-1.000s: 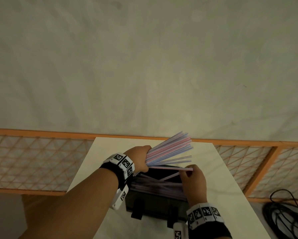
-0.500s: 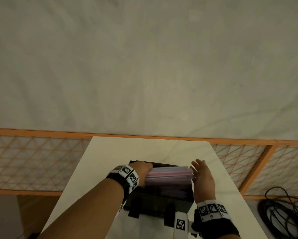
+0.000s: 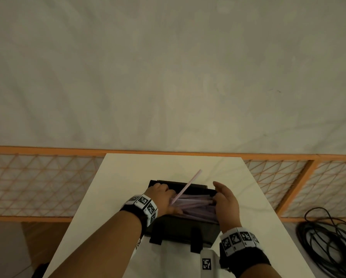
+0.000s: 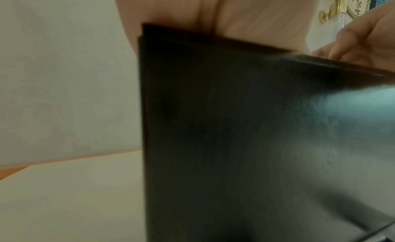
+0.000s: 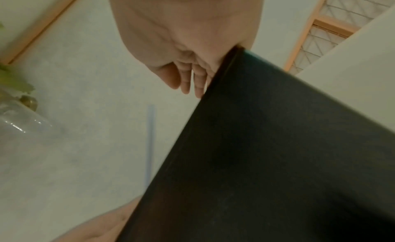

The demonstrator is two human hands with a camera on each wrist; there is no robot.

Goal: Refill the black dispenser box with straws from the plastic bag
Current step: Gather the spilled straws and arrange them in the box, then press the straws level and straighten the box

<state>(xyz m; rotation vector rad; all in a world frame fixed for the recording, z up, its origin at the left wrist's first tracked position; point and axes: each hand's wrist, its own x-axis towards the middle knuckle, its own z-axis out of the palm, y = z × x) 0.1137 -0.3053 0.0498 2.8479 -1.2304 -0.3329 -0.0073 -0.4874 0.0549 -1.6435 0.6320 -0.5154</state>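
Observation:
The black dispenser box [image 3: 180, 229] stands on the white table [image 3: 128, 177] with a bundle of pink and purple straws [image 3: 196, 205] lying lengthwise inside it. My left hand [image 3: 164, 196] is at the box's left end, fingers curled down over the straw ends. One loose straw [image 3: 188, 185] sticks up slantwise from beside that hand. My right hand [image 3: 225, 201] is at the right end, fingers straight against the straw tips. The left wrist view is filled by the box's side [image 4: 235, 127]. In the right wrist view the raised straw [image 5: 150, 144] shows beside the box [image 5: 278, 161]. No plastic bag shows.
An orange lattice fence [image 3: 38, 183] runs behind the table below a plain wall. Black cables [image 3: 328, 247] lie coiled on the floor at the right. The table's far half [image 3: 168, 165] is bare.
My left hand brought the fanned bundle down into the box. The right hand let go of a single straw and moved flat against the straw ends. One straw now sticks up.

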